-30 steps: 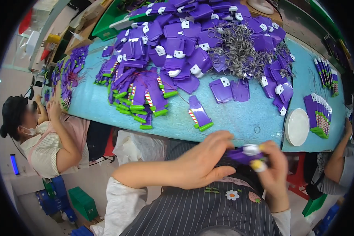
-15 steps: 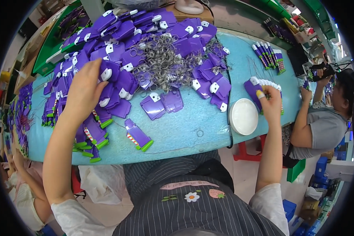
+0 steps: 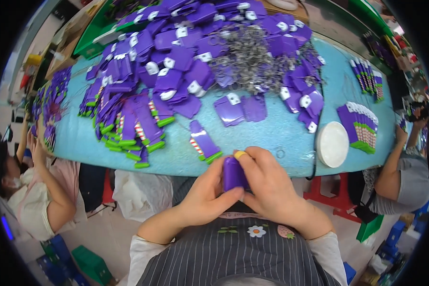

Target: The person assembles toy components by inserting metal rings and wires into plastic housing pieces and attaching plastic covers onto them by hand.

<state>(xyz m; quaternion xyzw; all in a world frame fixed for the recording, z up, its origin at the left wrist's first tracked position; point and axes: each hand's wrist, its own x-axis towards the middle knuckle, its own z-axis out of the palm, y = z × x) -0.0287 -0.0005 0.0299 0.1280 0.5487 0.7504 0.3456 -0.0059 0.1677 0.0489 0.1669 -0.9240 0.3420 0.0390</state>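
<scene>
Close to my body, at the table's front edge, my left hand (image 3: 206, 194) and my right hand (image 3: 268, 185) are closed together around a purple plastic piece (image 3: 233, 174). A yellow wrap circles one finger of the right hand. Just beyond my hands lies a single purple part with a green end and a striped strip (image 3: 204, 141). Farther off, two flat purple pieces lie side by side, one a cover with a white tab (image 3: 228, 109). The underside of the held piece is hidden by my fingers.
A heap of purple covers (image 3: 178, 58) adjoins a pile of metal rings (image 3: 252, 57). Several green-ended parts (image 3: 138, 125) lie left. A round white dish (image 3: 332, 144) stands right, beside a neat row of assembled purple pieces (image 3: 359, 126). People work at both sides.
My left hand has come from the heap and my right hand from the row at right. Both now meet in front of me around a purple piece. The view has shifted left.
</scene>
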